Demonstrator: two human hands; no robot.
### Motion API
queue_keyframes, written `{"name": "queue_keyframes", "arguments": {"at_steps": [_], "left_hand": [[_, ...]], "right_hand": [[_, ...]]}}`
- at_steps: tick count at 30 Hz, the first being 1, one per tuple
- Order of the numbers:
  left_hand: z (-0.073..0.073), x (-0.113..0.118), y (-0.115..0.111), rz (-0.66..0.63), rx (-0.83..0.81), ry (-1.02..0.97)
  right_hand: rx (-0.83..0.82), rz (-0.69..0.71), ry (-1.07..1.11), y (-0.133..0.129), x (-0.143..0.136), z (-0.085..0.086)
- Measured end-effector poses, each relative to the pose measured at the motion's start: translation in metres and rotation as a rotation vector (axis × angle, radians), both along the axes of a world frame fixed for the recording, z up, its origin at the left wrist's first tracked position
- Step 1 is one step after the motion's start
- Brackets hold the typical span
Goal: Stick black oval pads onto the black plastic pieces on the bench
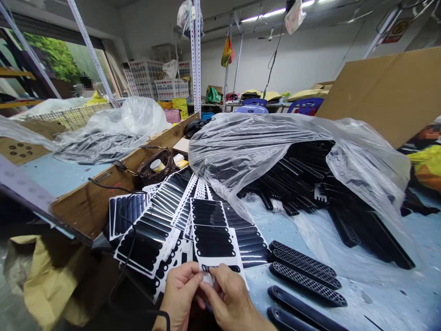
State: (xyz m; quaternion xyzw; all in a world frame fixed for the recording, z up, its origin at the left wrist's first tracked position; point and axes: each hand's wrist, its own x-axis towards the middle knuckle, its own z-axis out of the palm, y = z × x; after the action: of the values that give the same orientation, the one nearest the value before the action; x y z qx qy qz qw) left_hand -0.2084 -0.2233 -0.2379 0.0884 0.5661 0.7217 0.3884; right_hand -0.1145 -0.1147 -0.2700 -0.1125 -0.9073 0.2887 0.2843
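Both hands meet at the bottom middle, over the near end of a white sheet [213, 260] of black strips. My left hand [182, 292] is closed, its thumb and index finger pinching the sheet's near edge. Right beside it, my right hand [229, 294] is closed too, fingers and thumb on the same edge, where the white backing bends between the hands. More sheets of glossy black strips [165, 197] lie fanned out beyond and to the left. To the right are long black parts with a lattice face [306, 276] and smooth black parts [303, 308].
A clear plastic bag [237, 147] spills black parts [292, 174] onto the blue table [258, 227]. A wooden board [89, 202] edges the left side, with a brown bag [161, 172] against it. A black cable [120, 266] runs near my left wrist. Cardboard [382, 96] stands back right.
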Motion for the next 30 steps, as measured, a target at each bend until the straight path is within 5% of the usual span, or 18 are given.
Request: {"name": "queue_keyframes", "arguments": {"at_steps": [5, 13, 20, 25, 30], "left_hand": [[0.007, -0.002, 0.005, -0.099, -0.022, 0.046], [-0.013, -0.003, 0.003, -0.093, 0.009, 0.022], [-0.008, -0.003, 0.003, 0.109, -0.072, 0.067], [-0.012, -0.015, 0.005, 0.367, -0.132, 0.214], [-0.026, -0.028, -0.011, 0.369, -0.276, 0.618]], "right_hand": [[-0.292, -0.049, -0.174, 0.002, -0.007, 0.009], [-0.496, -0.025, -0.154, 0.011, -0.011, 0.023], [-0.870, -0.085, -0.092, 0.024, -0.010, 0.036], [-0.905, -0.277, 0.224, 0.067, 0.040, 0.072], [-0.896, -0.474, 0.464, 0.102, 0.115, 0.100]]}}
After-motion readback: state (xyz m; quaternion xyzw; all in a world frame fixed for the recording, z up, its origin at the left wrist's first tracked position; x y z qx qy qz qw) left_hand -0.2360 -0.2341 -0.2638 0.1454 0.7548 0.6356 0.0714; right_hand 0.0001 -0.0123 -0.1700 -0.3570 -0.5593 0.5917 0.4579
